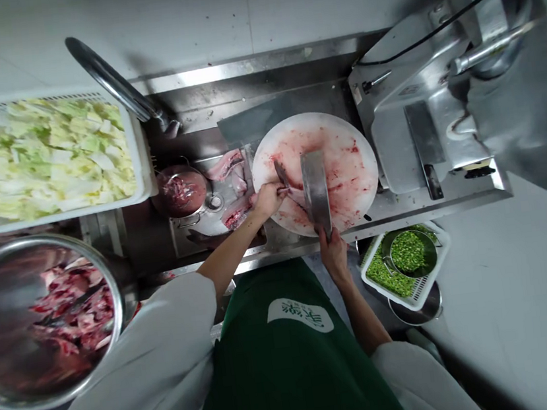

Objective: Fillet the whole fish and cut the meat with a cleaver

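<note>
A round white cutting board [346, 149], smeared red, lies on the steel counter. My right hand [332, 251] grips the handle of a broad cleaver [315, 186], whose blade rests flat-side up over the board's middle. My left hand [267, 199] holds a piece of fish [284, 180] down on the board's left part, just beside the blade. More fish pieces [229, 167] lie in the sink to the left of the board.
A steel bowl [6, 384] of cut fish sits at lower left. A white basket [141, 161] of chopped cabbage stands upper left. A small pot [181, 191] sits in the sink. A second cleaver [253, 122] lies behind the board. A slicing machine [489, 92] stands right; a basket of chopped greens [386, 274] below.
</note>
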Tool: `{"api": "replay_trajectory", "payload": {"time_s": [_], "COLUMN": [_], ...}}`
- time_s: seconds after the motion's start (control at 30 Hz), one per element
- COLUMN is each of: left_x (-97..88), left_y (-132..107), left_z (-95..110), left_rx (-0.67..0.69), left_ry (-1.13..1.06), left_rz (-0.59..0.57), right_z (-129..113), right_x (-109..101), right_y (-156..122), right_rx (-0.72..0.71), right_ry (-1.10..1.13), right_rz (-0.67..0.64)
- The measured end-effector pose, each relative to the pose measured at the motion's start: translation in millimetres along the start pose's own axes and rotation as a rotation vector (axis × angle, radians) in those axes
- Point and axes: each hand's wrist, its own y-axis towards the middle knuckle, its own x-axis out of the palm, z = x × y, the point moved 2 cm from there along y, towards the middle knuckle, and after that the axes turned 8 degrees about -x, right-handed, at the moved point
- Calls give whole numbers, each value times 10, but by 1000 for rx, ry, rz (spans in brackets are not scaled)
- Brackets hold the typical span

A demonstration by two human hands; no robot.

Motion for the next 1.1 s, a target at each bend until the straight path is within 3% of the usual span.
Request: {"api": "replay_trajectory", "payload": {"time_s": [0.1,0.27,0.43,0.57,0.83,0.97,1.1], "left_x": [-103,-72,187,317,436,476,525], "left_y": [-234,-547,-490,-458,-504,-503,-481], "left_z": [-177,-477,-504,-540,-571,-554,-555], "left_rx": [44,8,92,123,162,173,154], "left_ry": [62,79,-66,-127,-180,-206,-222], "left_rz": [43,183,289,405,482,551,570], "right_z": [72,37,-75,-248,-573,-480,-161], "right_x": [110,99,-68,-155,-64,-61,-258], "right_y": [71,76,102,275,833,937,753], "right_rx": [10,-202,-190,-207,-403,-375,-313], "right_ry": [14,-12,-154,-279,-356,-314,-212], "right_rz": [62,118,40,-61,-188,-232,-293]}}
